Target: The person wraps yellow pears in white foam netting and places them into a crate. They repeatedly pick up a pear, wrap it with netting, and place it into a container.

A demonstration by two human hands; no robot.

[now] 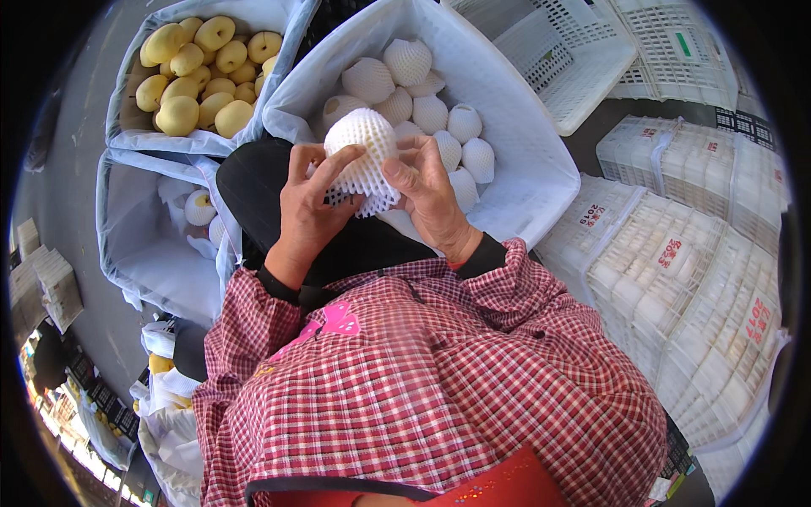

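Both hands hold one pear in a white foam net sleeve [362, 152] above my lap. My left hand [320, 196] grips its left side, with fingers over the front and the thumb low near the net's loose lower edge. My right hand [431, 196] holds its right side, thumb on the mesh. Behind the hands, a white-lined crate [532, 158] holds several foam-netted fruits [430, 114]. At the upper left, another lined crate [120, 114] is filled with bare yellow pears [179, 116].
A lined crate [139, 279] at the left holds a few netted fruits [200, 208]. Empty white plastic crates [570, 76] lie at the upper right. Strapped, filled crates [659, 253] with red writing stand on the right. More lined containers [171, 437] are at the lower left.
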